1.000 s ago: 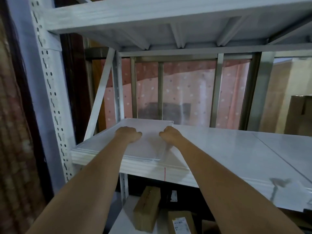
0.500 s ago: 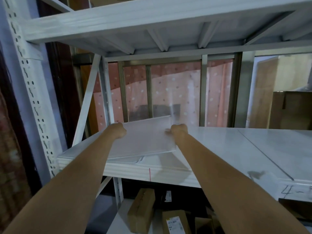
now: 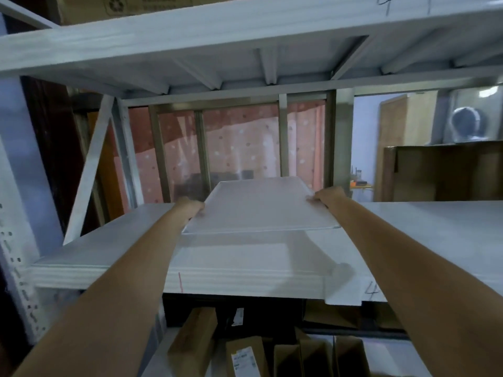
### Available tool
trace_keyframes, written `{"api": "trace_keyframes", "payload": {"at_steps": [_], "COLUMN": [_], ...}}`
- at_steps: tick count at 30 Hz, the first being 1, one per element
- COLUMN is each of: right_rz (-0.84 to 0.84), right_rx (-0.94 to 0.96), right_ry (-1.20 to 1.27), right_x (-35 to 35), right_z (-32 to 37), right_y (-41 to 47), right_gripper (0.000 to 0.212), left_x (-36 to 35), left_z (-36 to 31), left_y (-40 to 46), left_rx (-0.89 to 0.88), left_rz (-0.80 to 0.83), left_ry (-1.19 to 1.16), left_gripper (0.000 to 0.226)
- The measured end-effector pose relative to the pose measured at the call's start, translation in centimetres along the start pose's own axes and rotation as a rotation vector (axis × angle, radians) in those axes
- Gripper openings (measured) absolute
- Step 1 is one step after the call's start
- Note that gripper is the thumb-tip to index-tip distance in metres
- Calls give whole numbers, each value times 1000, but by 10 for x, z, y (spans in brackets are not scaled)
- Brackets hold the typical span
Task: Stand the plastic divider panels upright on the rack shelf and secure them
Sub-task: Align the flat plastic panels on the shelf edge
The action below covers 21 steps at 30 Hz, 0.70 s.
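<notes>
Currently, head view only: both hands hold one frosted translucent rectangular plastic divider panel (image 3: pixel 260 205) by its side edges, lifted above the white metal rack shelf (image 3: pixel 424 235). Left hand (image 3: pixel 192 206) grips the panel's left edge, right hand (image 3: pixel 325 195) its right edge; fingers are curled round the edges, though most of each hand sits behind the wrist, so finger detail is limited. The panel is near-flat, far edge raised, near edge hanging just above the shelf and casting a shadow on it. Below the panel, more flat white plastic sheets (image 3: pixel 245 257) lie on the shelf; one overhangs the shelf's front lip to the panel's lower right.

Judgement: the step is tipping this panel up to vertical. To do it well:
- set one long edge on the shelf first, then rotate about it
- keep both grips level so the sheet doesn't twist or bow
- watch clearance to the grey steel upper shelf deck (image 3: pixel 245 61) above the panel
- don't release until it's braced; a thin sheet will slip on the smooth surface.

No fixing hardware is visible near the panel.
</notes>
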State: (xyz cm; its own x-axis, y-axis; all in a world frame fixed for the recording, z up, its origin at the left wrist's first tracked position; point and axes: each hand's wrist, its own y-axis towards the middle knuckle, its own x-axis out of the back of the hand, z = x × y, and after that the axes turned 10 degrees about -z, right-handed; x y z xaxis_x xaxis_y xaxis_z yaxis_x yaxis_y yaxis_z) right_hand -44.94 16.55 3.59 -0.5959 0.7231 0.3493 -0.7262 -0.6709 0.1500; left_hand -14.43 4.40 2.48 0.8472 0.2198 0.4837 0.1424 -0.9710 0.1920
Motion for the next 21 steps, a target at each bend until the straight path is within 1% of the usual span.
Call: {"api": "trace_keyframes", "payload": {"at_steps": [1, 2, 4, 5, 6, 7, 8, 9, 11, 16, 21], "right_rz": [-12, -23, -103, -141, -166, -182, -191, -196, -208, -259, -245], "right_rx": [27, 42, 53, 55, 53, 43, 42, 49, 84, 203, 238], "right_ry": [-44, -73, -151, -161, -135, -105, -90, -101, -119, -193, -248], "right_x": [13, 24, 45, 55, 62, 67, 74, 78, 84, 82, 62], "right_z": [-7, -13, -29, -39, -48, -55, -62, -69, -79, -91, -90], "right_y": [5, 8, 18, 21, 25, 25, 25, 24, 25, 22, 17], "right_gripper": [15, 5, 13, 8, 12, 22, 28, 29, 26, 21, 21], "left_x": [-11, -22, -48, -60, -71, -80, -90, -96, -104, -110, -98], "left_z": [-8, -15, -26, -30, -32, -32, -33, -33, -31, -25, -13], "left_y": [-5, -9, -18, -24, -28, -30, -34, -38, -43, -48, -45], "left_rx": [5, 9, 17, 8, -3, -22, -40, -49, -88, -184, -258], "left_rz": [-6, -4, -7, -18, -32, -42, -52, -59, -70, -31, -38], "left_ry": [5, 16, 50, 65, 68, 62, 55, 66, 142, 375, 529], "left_gripper": [47, 50, 48, 45, 41, 38, 35, 34, 35, 34, 26]}}
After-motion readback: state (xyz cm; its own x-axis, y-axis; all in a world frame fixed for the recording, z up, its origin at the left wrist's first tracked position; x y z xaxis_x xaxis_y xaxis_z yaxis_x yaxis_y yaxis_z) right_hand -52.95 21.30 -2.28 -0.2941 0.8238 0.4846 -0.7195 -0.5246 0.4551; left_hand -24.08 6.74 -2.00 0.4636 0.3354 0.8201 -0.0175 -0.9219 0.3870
